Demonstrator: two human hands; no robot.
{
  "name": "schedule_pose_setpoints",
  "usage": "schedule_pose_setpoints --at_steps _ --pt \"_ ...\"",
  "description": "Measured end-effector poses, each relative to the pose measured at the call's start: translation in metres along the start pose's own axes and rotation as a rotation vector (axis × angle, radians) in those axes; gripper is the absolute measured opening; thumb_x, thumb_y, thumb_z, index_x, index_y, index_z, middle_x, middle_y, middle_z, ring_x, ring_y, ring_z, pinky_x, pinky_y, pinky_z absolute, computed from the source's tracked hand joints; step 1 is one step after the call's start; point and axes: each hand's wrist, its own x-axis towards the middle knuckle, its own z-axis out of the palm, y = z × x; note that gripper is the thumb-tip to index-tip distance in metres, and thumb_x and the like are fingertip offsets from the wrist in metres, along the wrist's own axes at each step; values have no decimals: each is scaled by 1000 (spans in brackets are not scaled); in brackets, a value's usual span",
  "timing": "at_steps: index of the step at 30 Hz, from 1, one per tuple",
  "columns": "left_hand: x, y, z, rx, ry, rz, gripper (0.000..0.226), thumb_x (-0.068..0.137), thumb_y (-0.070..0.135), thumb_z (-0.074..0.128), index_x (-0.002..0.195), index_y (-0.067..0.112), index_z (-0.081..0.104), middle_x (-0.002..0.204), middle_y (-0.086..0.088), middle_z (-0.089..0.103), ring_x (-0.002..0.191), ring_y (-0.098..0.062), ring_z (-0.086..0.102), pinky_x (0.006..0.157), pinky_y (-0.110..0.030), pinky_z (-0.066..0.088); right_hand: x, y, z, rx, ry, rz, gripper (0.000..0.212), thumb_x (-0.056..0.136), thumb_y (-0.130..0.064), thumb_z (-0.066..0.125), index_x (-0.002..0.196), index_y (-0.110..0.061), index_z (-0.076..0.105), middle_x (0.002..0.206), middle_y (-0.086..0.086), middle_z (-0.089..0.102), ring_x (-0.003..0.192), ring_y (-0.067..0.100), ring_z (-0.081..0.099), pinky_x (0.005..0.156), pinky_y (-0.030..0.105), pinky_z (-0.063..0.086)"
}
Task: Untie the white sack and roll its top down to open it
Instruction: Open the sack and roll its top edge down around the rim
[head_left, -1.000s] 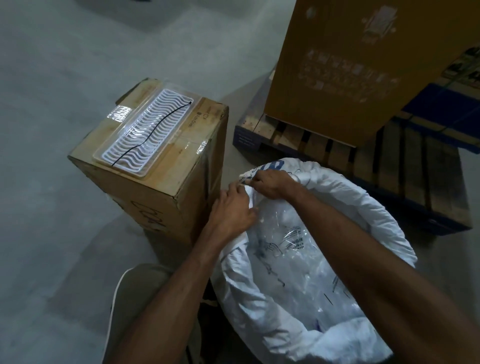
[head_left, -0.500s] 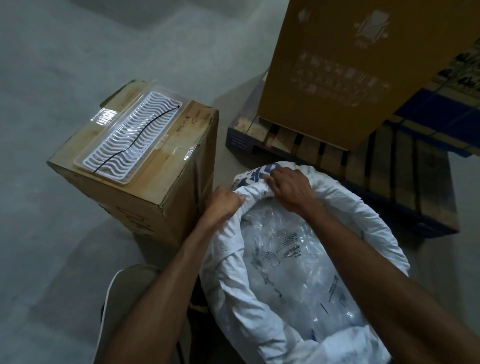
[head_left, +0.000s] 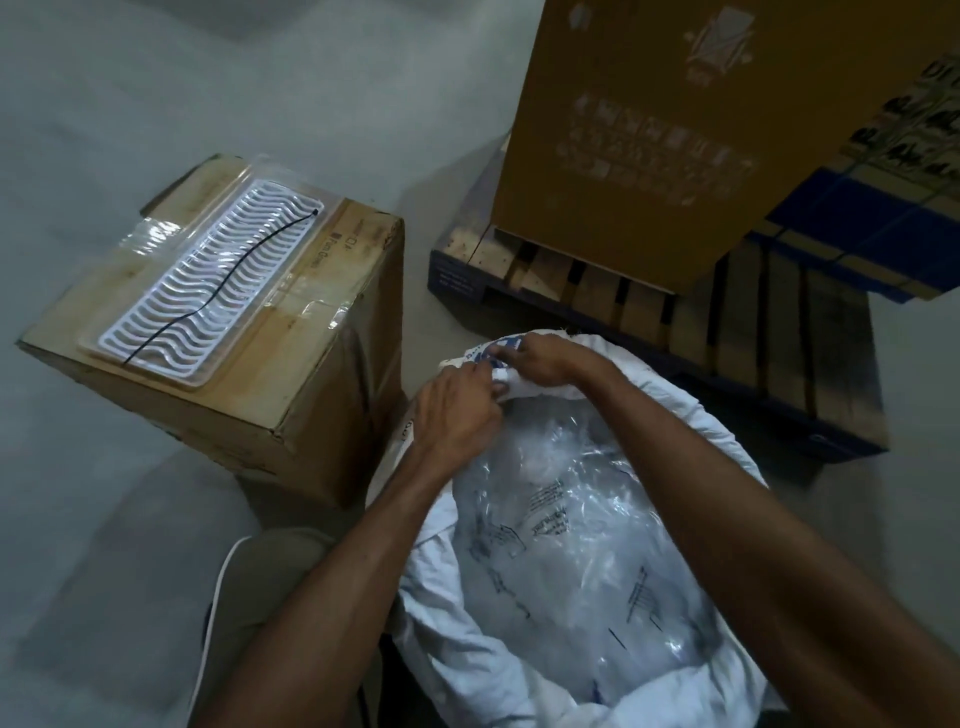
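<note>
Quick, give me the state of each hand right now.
Left hand: shut on the sack rim at its far edge.
Right hand: shut on the same rim, just beside the left.

a warehouse: concrete floor (head_left: 130, 130), wooden pallet (head_left: 779, 332), stacked cardboard cartons (head_left: 675, 130).

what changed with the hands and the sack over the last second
Half a second ago the left hand gripped the rim of the white sack apart from the right hand; now it is back beside it, both pinching the far rim. The sack stays open, clear plastic bags inside; the cardboard box is unmoved.
</note>
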Motion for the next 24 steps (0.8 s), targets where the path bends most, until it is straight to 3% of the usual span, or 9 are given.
schedule_pose_setpoints --at_steps 4,7,10,13,16,18,19,21,24 --pt "10 6 -1 -75 -32 -215 39 103 44 45 124 18 66 122 -9 69 110 -30 64 84 -36 43 -22 10 26 -162 590 -30 45 106 -50 38 112 -16 66 104 8 72 95 28 64 87 43 47" --pt "27 3 1 -199 -206 -376 55 100 56 41 134 18 61 135 -10 63 119 -34 60 96 -43 44 -39 24 44 -249 782 86 50 107 -49 35 108 -13 71 105 9 71 94 29 65 89 44 48" --pt "34 0 -1 -241 -341 -390 64 98 61 39 143 18 53 146 -11 55 128 -36 54 106 -48 42 -36 37 46 -87 659 177 65 109 -52 26 80 -12 70 81 8 68 78 28 65 75 39 47" --pt "27 1 3 -63 -274 -214 55 101 50 38 144 16 46 146 -16 51 129 -37 51 105 -47 41 -28 35 33 49 559 208 68 108 -59 26 70 -13 60 70 4 55 70 25 58 67 34 38" --pt "25 6 7 37 -139 77 58 96 37 51 148 16 37 150 -16 40 131 -36 44 109 -49 39 -16 40 18 62 379 211 60 107 -57 30 106 -10 67 91 9 60 86 29 58 76 35 41" --pt "25 17 9 -62 -144 179 52 100 36 49 146 13 45 150 -13 45 133 -32 45 111 -47 37 -7 45 10 -126 123 145 51 108 -48 40 151 -21 46 133 19 56 119 37 56 93 42 45" --pt "24 21 12 -75 -148 196 50 101 37 46 144 11 48 148 -13 48 134 -31 46 112 -46 37 -5 47 4 -178 2 107 55 108 -42 43 160 -28 31 146 21 48 129 38 51 100 42 43" --pt "23 28 17 -26 -140 187 47 101 34 50 141 10 51 146 -12 51 133 -30 46 110 -45 36 -5 48 -5 -94 -167 107 58 110 -36 43 163 -30 21 152 22 43 133 37 49 102 37 40" --pt "27 33 19 -61 -116 118 42 95 23 57 134 9 58 138 -13 59 127 -31 52 108 -42 39 -9 53 -3 118 -56 147 46 110 -35 41 156 -26 41 137 21 57 118 35 60 91 37 44"
